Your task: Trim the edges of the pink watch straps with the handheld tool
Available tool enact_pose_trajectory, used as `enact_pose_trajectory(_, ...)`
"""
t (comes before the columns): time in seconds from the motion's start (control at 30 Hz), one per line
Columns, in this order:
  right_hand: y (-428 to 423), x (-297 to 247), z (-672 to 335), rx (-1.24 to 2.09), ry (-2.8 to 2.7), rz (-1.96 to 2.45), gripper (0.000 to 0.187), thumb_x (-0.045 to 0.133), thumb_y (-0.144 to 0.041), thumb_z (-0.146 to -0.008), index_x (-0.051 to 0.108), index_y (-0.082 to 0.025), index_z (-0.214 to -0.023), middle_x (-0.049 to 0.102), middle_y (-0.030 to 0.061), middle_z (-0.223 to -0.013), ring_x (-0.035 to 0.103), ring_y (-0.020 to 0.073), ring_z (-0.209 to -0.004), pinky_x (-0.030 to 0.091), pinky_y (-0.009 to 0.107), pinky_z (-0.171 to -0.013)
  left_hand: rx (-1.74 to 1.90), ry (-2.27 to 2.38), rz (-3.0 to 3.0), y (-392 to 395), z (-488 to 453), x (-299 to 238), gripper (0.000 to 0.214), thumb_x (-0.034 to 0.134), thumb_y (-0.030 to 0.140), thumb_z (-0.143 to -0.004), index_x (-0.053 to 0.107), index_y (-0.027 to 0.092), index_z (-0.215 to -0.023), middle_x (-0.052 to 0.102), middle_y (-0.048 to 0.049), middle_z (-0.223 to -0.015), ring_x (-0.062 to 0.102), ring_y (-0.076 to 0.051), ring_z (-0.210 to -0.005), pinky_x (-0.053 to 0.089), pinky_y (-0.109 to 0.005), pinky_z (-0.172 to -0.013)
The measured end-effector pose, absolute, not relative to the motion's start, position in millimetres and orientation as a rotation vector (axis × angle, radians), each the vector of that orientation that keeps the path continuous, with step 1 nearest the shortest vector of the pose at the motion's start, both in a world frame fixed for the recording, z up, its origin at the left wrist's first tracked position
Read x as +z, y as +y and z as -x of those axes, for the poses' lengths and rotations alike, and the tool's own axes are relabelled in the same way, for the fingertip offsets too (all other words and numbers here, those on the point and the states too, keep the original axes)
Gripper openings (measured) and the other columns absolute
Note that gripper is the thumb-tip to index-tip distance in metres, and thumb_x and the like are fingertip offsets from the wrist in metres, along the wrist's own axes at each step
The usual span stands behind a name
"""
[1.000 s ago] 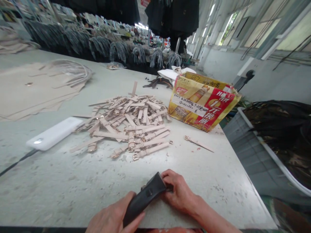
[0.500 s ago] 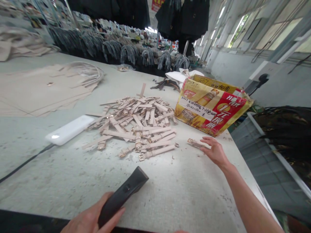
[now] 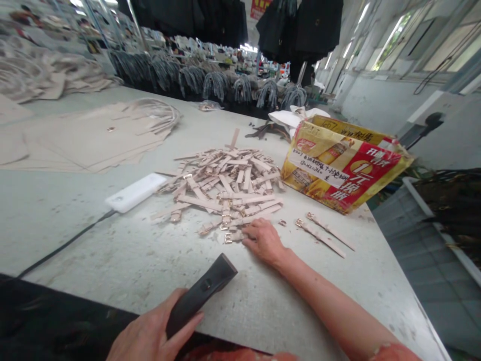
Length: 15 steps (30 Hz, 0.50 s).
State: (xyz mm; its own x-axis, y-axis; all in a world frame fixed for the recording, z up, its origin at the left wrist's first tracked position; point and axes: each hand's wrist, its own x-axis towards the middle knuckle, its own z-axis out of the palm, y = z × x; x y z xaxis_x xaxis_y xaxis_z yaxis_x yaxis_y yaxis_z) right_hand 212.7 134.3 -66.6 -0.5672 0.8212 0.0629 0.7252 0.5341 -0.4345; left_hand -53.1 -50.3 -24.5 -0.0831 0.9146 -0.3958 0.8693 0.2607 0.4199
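At the near edge of the pile of beige buckled straps (image 3: 225,183), the right hand (image 3: 263,240) lies with its fingers on the closest strap (image 3: 235,235); whether they pinch it cannot be told. Nearer than the pile, the left hand (image 3: 150,333) is wrapped around a black handheld tool (image 3: 203,293) whose tip points toward the pile. Right of the pile lie two loose straps (image 3: 319,235), a printed carton (image 3: 345,165) beyond them. Left of the pile sits a white power bank (image 3: 135,193).
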Motion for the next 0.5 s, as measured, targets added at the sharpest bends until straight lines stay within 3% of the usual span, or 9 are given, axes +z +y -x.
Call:
enact_pose_trajectory(0.2,92.4,-83.5,-223.8,0.784,-2.334,1.126,0.013,0.087,-0.009,-0.091,0.085,-0.020,-0.099,0.075,0.0047,-0.095,0.070,0.0226,-0.095,0.052,0.033,-0.087,0.084,1.909,-1.612,-50.6,54.8,-19.7,0.045,0.050,0.062,-0.103,0.078,0.031,-0.118,0.094,-0.0045,-0.102,0.091,-0.033,-0.102,0.062,-0.037,-0.085)
enact_pose_trajectory(0.5,53.5,-88.0,-241.3,0.939,-2.224,1.047,0.021,0.082,-0.006,-0.090,0.086,-0.021,-0.103,0.077,0.0069,-0.104,0.071,0.0223,-0.093,0.056,0.033,-0.083,-0.094,1.847,-1.650,-46.4,50.1,-19.4,0.044,0.049,0.057,-0.105,0.076,0.028,-0.124,0.093,-0.0080,-0.106,0.091,-0.035,-0.107,0.062,-0.038,-0.087)
